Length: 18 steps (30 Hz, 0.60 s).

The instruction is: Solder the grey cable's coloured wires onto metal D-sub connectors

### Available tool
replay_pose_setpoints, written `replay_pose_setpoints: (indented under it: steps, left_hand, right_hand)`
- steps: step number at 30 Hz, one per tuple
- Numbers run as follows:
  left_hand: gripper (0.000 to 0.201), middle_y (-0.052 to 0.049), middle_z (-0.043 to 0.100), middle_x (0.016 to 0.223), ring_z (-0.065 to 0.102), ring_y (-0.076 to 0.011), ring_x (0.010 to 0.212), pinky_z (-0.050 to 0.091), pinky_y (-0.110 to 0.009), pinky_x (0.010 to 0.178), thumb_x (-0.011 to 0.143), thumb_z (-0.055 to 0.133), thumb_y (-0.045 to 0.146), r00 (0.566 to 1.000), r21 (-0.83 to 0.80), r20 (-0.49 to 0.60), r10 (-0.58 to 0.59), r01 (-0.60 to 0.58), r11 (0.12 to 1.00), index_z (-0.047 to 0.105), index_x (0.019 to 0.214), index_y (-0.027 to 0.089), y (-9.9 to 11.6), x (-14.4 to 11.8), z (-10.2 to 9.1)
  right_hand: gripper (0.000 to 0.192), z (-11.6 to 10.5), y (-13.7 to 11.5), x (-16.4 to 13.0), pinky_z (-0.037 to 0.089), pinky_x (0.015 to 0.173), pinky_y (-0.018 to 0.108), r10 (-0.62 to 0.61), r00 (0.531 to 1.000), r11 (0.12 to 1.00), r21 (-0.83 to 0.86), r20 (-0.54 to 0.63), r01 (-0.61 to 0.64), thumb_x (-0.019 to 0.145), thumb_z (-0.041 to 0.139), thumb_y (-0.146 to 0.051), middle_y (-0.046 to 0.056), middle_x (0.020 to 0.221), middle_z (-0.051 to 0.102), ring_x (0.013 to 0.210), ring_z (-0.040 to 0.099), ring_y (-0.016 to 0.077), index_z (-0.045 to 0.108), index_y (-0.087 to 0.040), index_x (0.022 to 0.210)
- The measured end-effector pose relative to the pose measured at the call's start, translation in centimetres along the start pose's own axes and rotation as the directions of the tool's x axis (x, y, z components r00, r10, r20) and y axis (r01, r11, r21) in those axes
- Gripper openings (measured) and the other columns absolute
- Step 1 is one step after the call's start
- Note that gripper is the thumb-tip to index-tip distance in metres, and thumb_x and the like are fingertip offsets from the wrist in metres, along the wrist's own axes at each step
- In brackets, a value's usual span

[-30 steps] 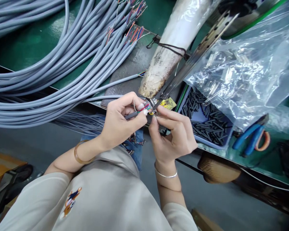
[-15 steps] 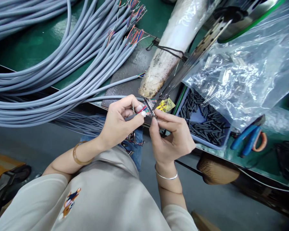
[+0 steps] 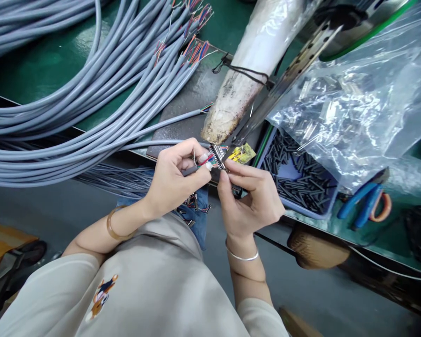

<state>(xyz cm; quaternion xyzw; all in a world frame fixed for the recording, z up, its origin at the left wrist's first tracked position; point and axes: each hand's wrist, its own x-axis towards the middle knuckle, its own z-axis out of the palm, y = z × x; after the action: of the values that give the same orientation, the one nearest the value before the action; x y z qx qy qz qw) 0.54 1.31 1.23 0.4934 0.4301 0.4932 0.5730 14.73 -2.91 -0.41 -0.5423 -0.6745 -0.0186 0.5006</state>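
- Connector [image 3: 218, 157], small and metallic, right between both hands, at the near edge of the green bench [image 3: 73, 44], just below the tip of the white wrapped tube [image 3: 254, 61]!
- Left hand [image 3: 177, 180] in tight, thumb and fingers pinching the coloured wires [image 3: 210, 160] at the connector's pin side; whether they're joined, I can't tell.
- Right hand [image 3: 252, 199] opposite, thumb and forefinger pinching the connector's lower end, other fingers curled.
- Yellow paper [image 3: 246, 152] just beyond the right fingertips.
- Grey cables [image 3: 126, 133] sweeping in from the left, stripped ends fanned out.
- Over right, a blue tray [image 3: 317, 215] of short black tubes [image 3: 303, 192], clear bag [image 3: 358, 112] overlapping it, blue-handled tool [image 3: 366, 206] alongside.
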Motion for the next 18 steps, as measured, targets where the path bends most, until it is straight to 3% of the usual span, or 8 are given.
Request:
replay_pose_setpoints:
  steps: [10, 18]
  left_hand:
    - [0.026, -0.001, 0.062, 0.076, 0.056, -0.0109, 0.071, 0.043, -0.020, 0.056, 0.075, 0.082, 0.021, 0.999, 0.019, -0.018, 0.051, -0.050, 0.999, 0.057, 0.068, 0.018, 0.7, 0.1, 0.1]
    - [0.019, 0.002, 0.056, 0.069, 0.038, -0.0043, 0.054, 0.030, -0.018, 0.047, 0.072, 0.074, 0.014, 0.992, 0.004, 0.084, -0.098, 0.098, 0.995, 0.056, 0.068, 0.017, 0.2, 0.3, -0.6]
  right_hand:
    - [0.015, -0.2, -0.4, 0.4, 0.066, 0.073, 0.030, -0.037, 0.999, 0.995, -0.094, -0.022, 0.035, 0.083, 0.080, -0.014, 0.002, 0.100, 0.081, 0.086, 0.079, 0.0180, 0.069, -0.023, 0.088]
    - [0.018, -0.5, 0.0, -0.7, 0.063, 0.074, 0.024, -0.119, 0.992, 0.985, -0.122, 0.035, 0.123, 0.084, 0.078, -0.011, 0.003, 0.101, 0.082, 0.085, 0.079, 0.0155, 0.064, -0.022, 0.089]
